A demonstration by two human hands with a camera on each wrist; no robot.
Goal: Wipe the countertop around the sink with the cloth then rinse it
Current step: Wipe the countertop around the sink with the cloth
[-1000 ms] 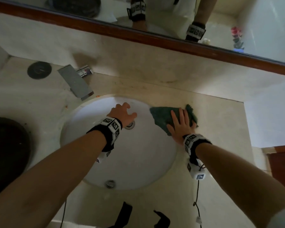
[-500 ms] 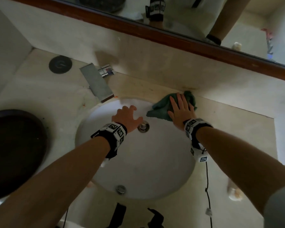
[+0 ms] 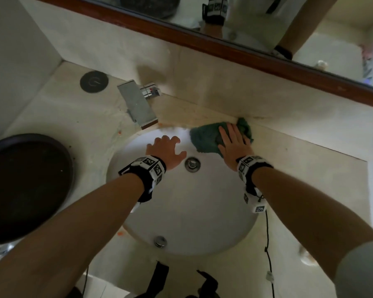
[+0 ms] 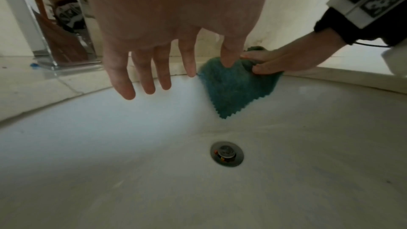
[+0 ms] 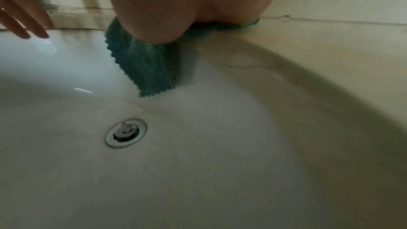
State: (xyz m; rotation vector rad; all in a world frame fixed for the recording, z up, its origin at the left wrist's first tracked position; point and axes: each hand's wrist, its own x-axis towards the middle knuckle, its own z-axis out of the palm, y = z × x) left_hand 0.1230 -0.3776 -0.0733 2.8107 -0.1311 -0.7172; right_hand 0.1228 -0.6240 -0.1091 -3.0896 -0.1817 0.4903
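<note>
A green cloth [image 3: 205, 139] [image 4: 233, 90] [image 5: 145, 69] lies on the beige countertop [image 3: 299, 166] at the sink's far rim, close to the back wall, with one corner hanging into the white basin [image 3: 181, 211]. My right hand [image 3: 233, 140] presses flat on the cloth with straight fingers. My left hand [image 3: 164, 147] [image 4: 154, 76] hovers over the basin left of the cloth, fingers spread and relaxed, holding nothing. The drain [image 3: 192, 164] [image 4: 226, 154] [image 5: 126, 132] sits just below both hands.
A chrome faucet [image 3: 138, 104] juts over the basin's far left rim. A dark round tray [image 3: 24, 188] lies on the counter at the left, a black disc [image 3: 94, 81] behind it. A wood-framed mirror [image 3: 202, 43] runs along the wall. An overflow hole [image 3: 159, 241] marks the near basin wall.
My right hand has slid the cloth from the sink's right rim up to the back of the counter by the wall. My left hand stayed over the basin.
</note>
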